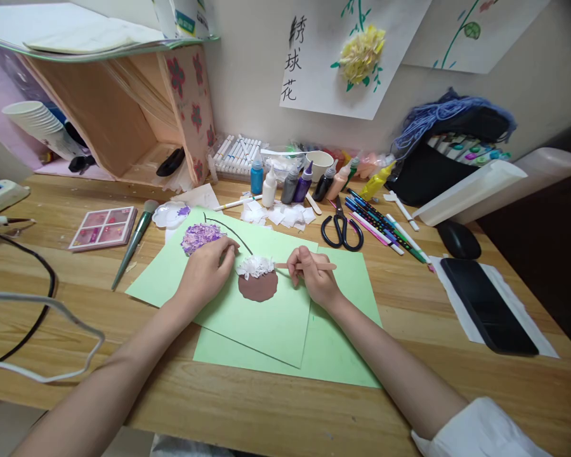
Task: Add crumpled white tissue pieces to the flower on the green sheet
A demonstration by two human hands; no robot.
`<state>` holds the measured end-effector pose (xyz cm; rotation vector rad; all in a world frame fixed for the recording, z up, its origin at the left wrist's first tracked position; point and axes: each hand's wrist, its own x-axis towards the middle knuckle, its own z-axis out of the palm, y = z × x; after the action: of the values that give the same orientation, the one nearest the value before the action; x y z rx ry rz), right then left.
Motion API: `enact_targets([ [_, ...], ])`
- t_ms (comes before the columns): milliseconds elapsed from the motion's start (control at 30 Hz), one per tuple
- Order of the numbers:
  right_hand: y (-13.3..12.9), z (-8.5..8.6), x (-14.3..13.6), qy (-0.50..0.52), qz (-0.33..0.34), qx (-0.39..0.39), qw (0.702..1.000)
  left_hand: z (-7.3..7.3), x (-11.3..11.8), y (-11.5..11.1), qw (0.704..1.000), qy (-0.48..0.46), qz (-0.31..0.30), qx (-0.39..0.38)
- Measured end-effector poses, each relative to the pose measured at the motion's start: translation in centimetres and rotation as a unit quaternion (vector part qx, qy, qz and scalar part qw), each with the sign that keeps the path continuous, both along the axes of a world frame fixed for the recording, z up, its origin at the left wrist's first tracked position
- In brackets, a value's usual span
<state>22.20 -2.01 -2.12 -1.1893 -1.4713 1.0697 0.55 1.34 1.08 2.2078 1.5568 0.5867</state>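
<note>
My right hand [314, 276] is closed around a flat wooden craft stick [326, 266], held level. The stick's left end touches or nearly touches a fluffy clump of white paper bits [255, 265]. That clump sits along the top of a brown patch [257, 287] on a light green sheet [261, 330]. Resting on this sheet, my left hand [212, 266] has loosely bent fingers, with thumb and fingertips slightly apart and nothing visible in them. Beside it lies a purple and white textured flower head [200, 238], partly covered by the hand. A dark curved stem line [231, 232] runs between flower and clump.
A second green sheet [347, 355] lies underneath. Behind are torn white paper pieces [290, 216], several paint bottles [303, 184] and black-handled scissors [341, 231]. Pens [385, 222] and a phone [488, 304] lie right; a brush [136, 241] and pink palette [103, 227] left.
</note>
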Motion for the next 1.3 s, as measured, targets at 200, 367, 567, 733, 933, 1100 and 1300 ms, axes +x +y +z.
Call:
enact_targets([
  [200,-0.09,-0.13,0.07,-0.033,0.036,0.021,0.999,0.35,-0.04,-0.06,1.000,0.017,0.003,-0.001],
  [367,-0.27,-0.15,0.04,-0.108,0.083,0.138,0.981,0.29,-0.04,-0.32,0.998,0.057,-0.017,0.003],
  [567,-0.57,-0.37,0.06,-0.087,0.033,0.151,0.984,0.25,-0.02,-0.56,0.997,0.075,-0.031,0.005],
  [733,-0.54,-0.37,0.10,-0.063,0.027,0.086,0.994,0.31,-0.03,-0.60,0.997,0.076,-0.028,0.003],
  [933,-0.34,-0.04,-0.14,-0.072,0.065,0.075,0.992,0.13,-0.04,-0.66,0.995,0.090,-0.032,0.009],
  [1100,-0.33,-0.04,-0.40,-0.029,0.044,0.031,0.998,0.08,-0.01,-0.68,0.995,0.093,-0.036,0.012],
  [1300,-0.10,-0.42,0.19,0.084,-0.098,0.040,0.991,0.28,0.06,-0.67,0.996,0.086,-0.021,0.005],
])
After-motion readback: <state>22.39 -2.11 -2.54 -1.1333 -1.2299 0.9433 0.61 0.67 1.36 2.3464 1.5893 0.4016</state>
